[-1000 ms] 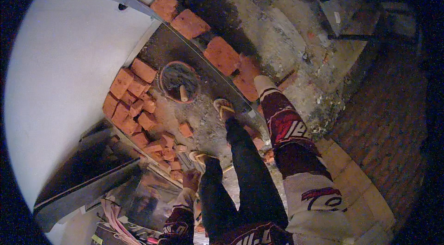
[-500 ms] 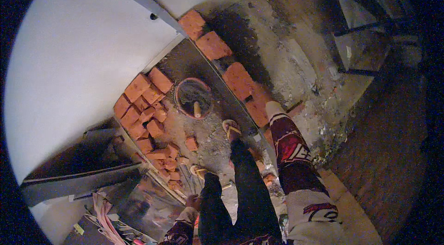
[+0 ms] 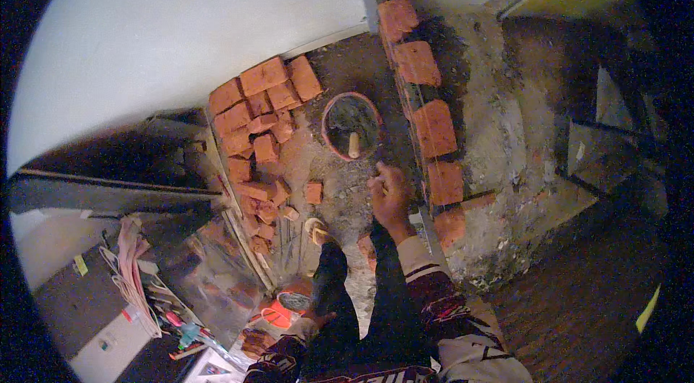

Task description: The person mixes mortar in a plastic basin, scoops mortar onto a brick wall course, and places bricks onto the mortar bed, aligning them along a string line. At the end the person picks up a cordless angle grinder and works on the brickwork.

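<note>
My right hand (image 3: pixel 391 199) hangs over the dirt floor, empty, with its fingers partly bent and apart. Just beyond its fingertips is a round, orange-rimmed pan (image 3: pixel 326 134) of grey mortar. From the mortar sticks up a pale wooden handle (image 3: pixel 353 144); what it belongs to is sunk in the mix. My left hand (image 3: pixel 316 321) lies low against my left leg, fingers resting loosely on it. To the right of my right hand a row of orange bricks (image 3: pixel 435 128) runs along a taut string line (image 3: pixel 410 112).
A heap of bricks and broken pieces (image 3: pixel 254 126) lies left of the pan against a white wall (image 3: pixel 181 29). One brick piece (image 3: pixel 313 192) lies alone. By my left leg stands an orange bucket (image 3: pixel 277 313). Rubble (image 3: pixel 506 238) borders the brick row at right.
My right hand has left the brick row and come leftward toward the pan. The view has turned, bringing the orange bucket into sight. My left hand stays by my leg.
</note>
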{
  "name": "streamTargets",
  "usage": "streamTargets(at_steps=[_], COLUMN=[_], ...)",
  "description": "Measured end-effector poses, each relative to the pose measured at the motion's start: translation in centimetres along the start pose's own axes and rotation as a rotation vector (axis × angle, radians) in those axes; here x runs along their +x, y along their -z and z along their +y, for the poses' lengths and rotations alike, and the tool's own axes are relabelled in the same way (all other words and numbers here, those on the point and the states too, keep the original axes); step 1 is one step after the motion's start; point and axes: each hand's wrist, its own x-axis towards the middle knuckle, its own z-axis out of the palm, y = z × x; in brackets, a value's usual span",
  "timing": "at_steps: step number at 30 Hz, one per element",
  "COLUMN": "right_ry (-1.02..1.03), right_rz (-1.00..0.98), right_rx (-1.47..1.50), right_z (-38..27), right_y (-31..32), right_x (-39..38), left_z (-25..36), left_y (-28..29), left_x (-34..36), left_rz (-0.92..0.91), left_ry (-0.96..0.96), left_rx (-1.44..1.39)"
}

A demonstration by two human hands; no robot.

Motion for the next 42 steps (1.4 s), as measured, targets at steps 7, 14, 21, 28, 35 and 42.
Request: streamTargets(at_steps=[7, 14, 21, 28, 35, 42], right_ry=[-0.273, -0.494, -0.881, -0.309, -0.558, -0.630], right_rz=[-1.014, -0.752, -0.283, -0.452, -0.351, -0.276], right_rx=[-0.518, -0.316, 0.880, -0.188, -0.127, -0.669], right_z=[11.0, 17.1, 15.3, 14.6, 16.3, 10.0], right_y=[-2.4, -6.9, -14.0, -18.7, -15.5, -13.3], right_x=[-14.4, -11.0, 6.3, 10.1, -1.2, -1.7], left_z=[2.3, 3.7, 3.6, 6.4, 12.8, 13.9], left_y=[-2.6, -2.8, -1.5, 5.4, 18.3, 29.1], left_x=[0.0, 1.7, 2.5, 3.6, 9.0, 13.0], left_rz=[-0.035, 0.118, 0.375, 0.463, 0.296, 0.022], left_ry=[0.293, 0.141, -0.053, -0.107, 0.025, 0.152], left_rx=[0.127, -0.063, -0.149, 0.018, 0.362, 0.536])
